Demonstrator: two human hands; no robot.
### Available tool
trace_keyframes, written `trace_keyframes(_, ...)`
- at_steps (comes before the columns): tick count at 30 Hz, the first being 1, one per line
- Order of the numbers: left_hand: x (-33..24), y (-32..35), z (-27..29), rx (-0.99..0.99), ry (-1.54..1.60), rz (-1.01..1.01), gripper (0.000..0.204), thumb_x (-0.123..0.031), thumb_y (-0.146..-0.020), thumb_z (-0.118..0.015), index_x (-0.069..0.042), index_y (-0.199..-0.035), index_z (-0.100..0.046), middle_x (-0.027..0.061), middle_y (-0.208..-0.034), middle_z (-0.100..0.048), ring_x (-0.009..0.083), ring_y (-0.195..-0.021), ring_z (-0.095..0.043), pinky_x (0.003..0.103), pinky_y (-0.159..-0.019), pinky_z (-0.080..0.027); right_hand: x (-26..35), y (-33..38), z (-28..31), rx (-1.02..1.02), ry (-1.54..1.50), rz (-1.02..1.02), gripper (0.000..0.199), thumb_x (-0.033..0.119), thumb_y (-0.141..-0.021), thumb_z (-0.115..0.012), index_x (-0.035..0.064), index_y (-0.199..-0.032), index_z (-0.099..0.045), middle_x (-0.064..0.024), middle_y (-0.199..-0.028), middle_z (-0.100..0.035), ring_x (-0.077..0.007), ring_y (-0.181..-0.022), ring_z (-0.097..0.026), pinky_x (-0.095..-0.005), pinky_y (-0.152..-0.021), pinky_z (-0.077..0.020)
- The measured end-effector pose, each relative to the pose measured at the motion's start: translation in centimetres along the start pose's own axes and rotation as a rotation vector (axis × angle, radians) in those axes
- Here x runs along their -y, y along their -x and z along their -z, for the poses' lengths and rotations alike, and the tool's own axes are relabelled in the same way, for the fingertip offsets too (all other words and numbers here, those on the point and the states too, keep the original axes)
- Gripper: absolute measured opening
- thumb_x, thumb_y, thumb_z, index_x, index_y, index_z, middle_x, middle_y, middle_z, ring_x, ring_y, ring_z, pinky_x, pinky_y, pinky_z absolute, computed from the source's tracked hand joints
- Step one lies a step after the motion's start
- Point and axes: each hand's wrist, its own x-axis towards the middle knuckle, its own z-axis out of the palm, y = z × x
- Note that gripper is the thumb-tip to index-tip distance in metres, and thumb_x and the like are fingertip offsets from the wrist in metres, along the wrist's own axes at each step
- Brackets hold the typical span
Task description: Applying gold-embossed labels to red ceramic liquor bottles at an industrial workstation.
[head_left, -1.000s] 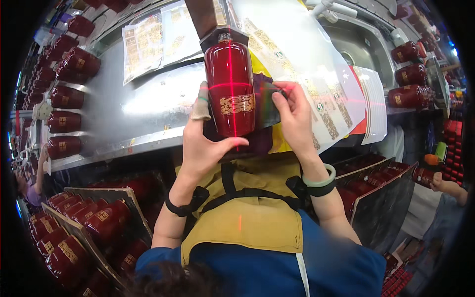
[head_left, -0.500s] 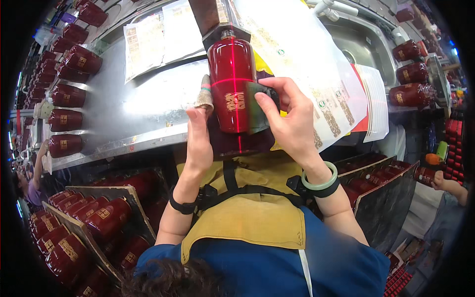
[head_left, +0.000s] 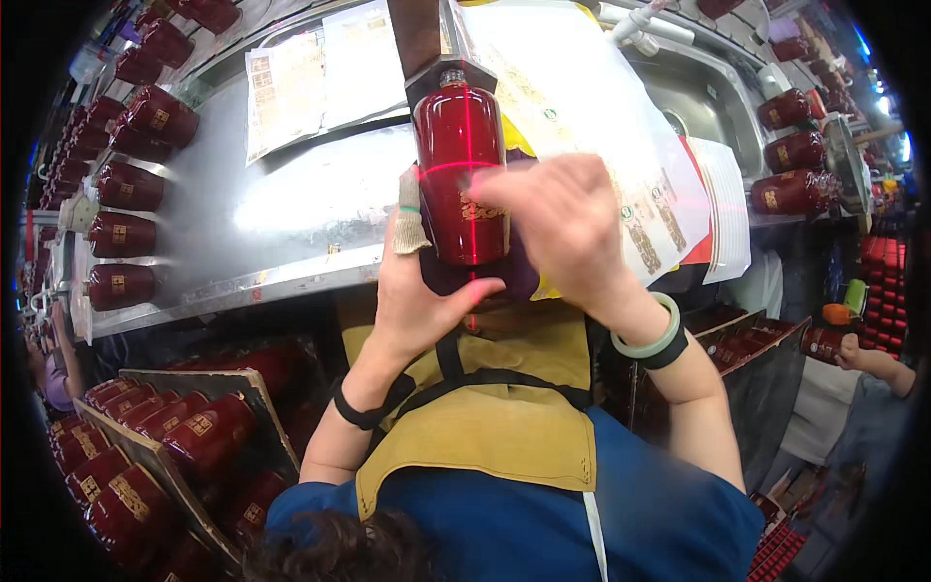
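A glossy dark red bottle (head_left: 458, 136) lies in front of me with its neck pointing away. A red light cross falls on it, and gold lettering (head_left: 482, 210) shows on its lower half. My left hand (head_left: 415, 281) holds the bottle's left side and lower end, thumb stretched out below the base. A pale fabric finger cover (head_left: 411, 211) with a green band sits on one of its fingers. Over the bottle's right side is my right hand (head_left: 572, 218), smeared by motion, its fingertips close to the lettering. Whether it holds anything is hidden.
A dark bracket (head_left: 419, 44) stands at the bottle's neck. Printed sheets (head_left: 335, 82) lie on the metal table (head_left: 218, 228), with a sink (head_left: 703, 92) at the far right. Red bottles (head_left: 126, 184) line both sides. A crate (head_left: 262, 398) of bottles stands lower left; another person's hand (head_left: 851, 351) is far right.
My right hand has moved off the bottle's right side and up over its front. The dark greenish piece it pressed there no longer shows. My left thumb has swung across below the base.
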Motion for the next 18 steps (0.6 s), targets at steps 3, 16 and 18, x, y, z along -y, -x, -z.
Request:
trace_keyframes(3,0.4,-0.2,-1.7,-0.218,-0.109,-0.011,0.114,-0.007,-0.071,-0.091,0.002,-0.161,-0.021,0.0223,-0.151,-0.049,0.0316,-0.135,-0.055,0.045,-0.111,-0.045,3.1,0.3,0.6,0.121,-0.152,0.153,0.023,0.014,-0.076,-0.07,0.0148,-0.099,-0.072,0.0024,-0.084,-0.066,-0.0165,-0.079,-0.061,-0.0327,-0.074,-0.0455)
trace_keyframes(16,1.3,0.2,-1.0,-0.289,-0.138,-0.063,0.103,-0.011,-0.068,-0.094,0.007,-0.153,-0.037,0.0209,-0.141,-0.06,0.0314,-0.12,-0.065,0.039,-0.1,-0.051,-2.2,-2.1,-2.1,-0.091,-0.199,-0.036,0.019,0.012,-0.081,-0.077,0.0138,-0.099,-0.071,-0.002,-0.088,-0.073,-0.0233,-0.074,-0.064,-0.0382,-0.074,-0.0451)
trace_keyframes(18,1.6,0.1,-0.9,-0.294,-0.135,-0.075,0.103,-0.012,-0.068,-0.094,0.007,-0.153,-0.038,0.0214,-0.143,-0.06,0.0315,-0.123,-0.064,0.039,-0.102,-0.05,-3.1,-2.1,-1.1,-0.085,0.022,-0.035,0.015,0.014,-0.081,-0.073,0.0162,-0.096,-0.073,-0.0018,-0.09,-0.074,-0.0207,-0.077,-0.065,-0.0381,-0.076,-0.0455)
